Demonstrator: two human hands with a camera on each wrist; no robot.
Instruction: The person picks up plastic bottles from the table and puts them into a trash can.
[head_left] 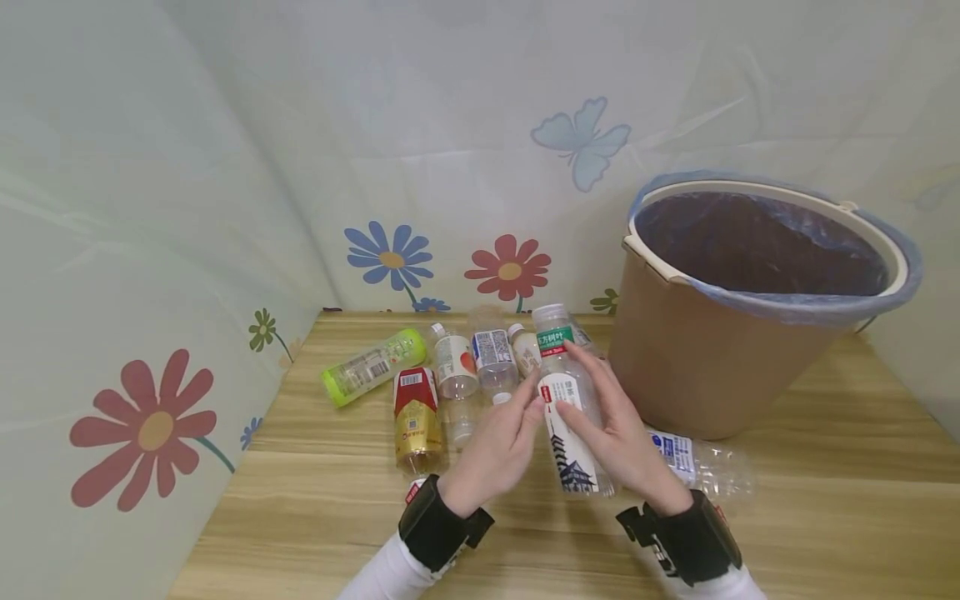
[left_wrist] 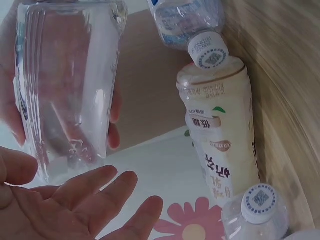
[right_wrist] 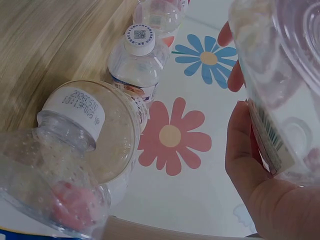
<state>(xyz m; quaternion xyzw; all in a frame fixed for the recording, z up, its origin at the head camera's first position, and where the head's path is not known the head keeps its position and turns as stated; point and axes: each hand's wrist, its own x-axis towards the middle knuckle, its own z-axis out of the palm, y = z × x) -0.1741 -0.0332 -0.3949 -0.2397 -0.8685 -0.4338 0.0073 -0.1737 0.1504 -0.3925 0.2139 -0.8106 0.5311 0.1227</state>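
Note:
My right hand (head_left: 618, 437) holds a clear plastic bottle (head_left: 558, 392) with a white cap, a green band and a white label with a dark pagoda print. The thumb lies across the label, and the fingers reach round the far side. My left hand (head_left: 498, 446) is close on the bottle's left, its fingers extended in the left wrist view. Behind the hands lie several plastic bottles, among them a red and gold one (head_left: 417, 417), a green-ended one (head_left: 375, 367) and a cream-labelled one (left_wrist: 220, 130). Another clear bottle (head_left: 701, 467) lies beneath the right wrist.
A brown bin (head_left: 675, 358) lined with a blue bag stands at the right of the wooden table (head_left: 315, 525). White sheeting with printed flowers (head_left: 510, 271) hangs behind the table and along its left side.

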